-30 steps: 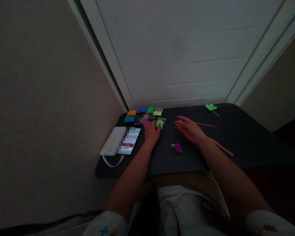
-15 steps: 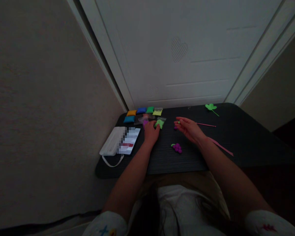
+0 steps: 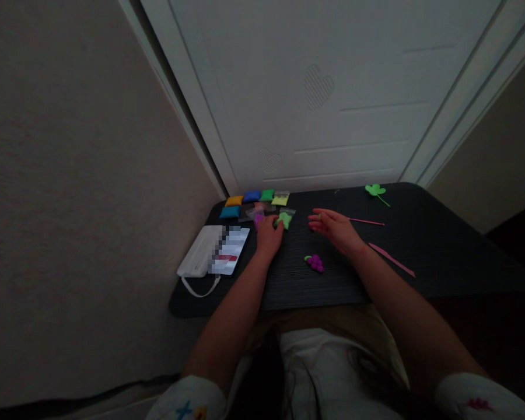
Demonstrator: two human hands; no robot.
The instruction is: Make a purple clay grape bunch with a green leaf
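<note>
My left hand [image 3: 269,234] is curled at the near left edge of a small clear bag of light green clay [image 3: 285,219], thumb and fingers closed on it. A bag of purple clay [image 3: 258,220] lies right beside those fingers. Held palm partly up, my right hand [image 3: 336,228] pinches a tiny bit of green clay [image 3: 319,216] between thumb and fingers. Below it on the table lies a purple clay grape bunch [image 3: 315,263] with a green leaf at its left end. A dark purple bit is mostly hidden behind my right fingers.
Bags of orange [image 3: 234,201], blue [image 3: 252,196], teal [image 3: 230,212], green [image 3: 267,195] and yellow clay [image 3: 280,199] lie at the back left. A phone [image 3: 233,251] sits beside a white cabled case [image 3: 201,251]. Pink tools [image 3: 394,261] and a green clover [image 3: 375,191] lie right.
My right hand has shifted slightly left, and its fingers now cover more of the purple bit behind them. My left hand stays at the light green bag.
</note>
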